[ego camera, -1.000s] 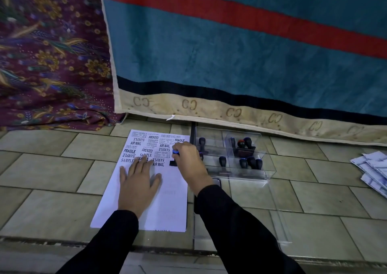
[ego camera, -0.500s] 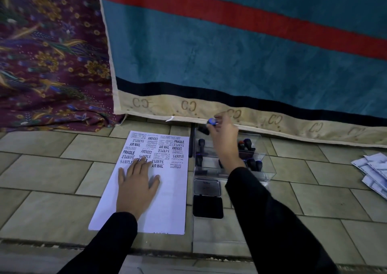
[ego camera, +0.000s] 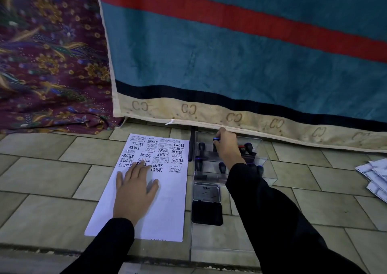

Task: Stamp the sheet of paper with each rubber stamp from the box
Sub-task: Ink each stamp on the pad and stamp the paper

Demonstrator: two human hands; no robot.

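The right hand (ego camera: 227, 148) is reaching into the clear box (ego camera: 262, 160) & is pinching the dark handle of one rubber stamp (ego camera: 216, 140) w/ curled fingers. The handle is standing nearly upright, blue cap on top. Whether this stamp is going in or coming out, the picture is not telling.

The left hand (ego camera: 134, 187) is lying spread & flat on the sheet of paper (ego camera: 167, 210), pressing it to the floor (ego camera: 52, 179), w/ fingertips touching the lowest prints.

The box is sitting just beside the sheet's far right corner, so the right hand is clearly the nearer one; the left is working only as a weight. The sheet's long axis is running away from the person: prints are filling the far part, the near part is blank. The open ink pad (ego camera: 207, 213) is lying btw. box & person, close to the sheet's right edge.

So the coming move is probably a pull toward the body & leftward, i.e. box, pad, then blank paper beside the left thumb. Other stamps (ego camera: 202, 147) are standing upright in the box.
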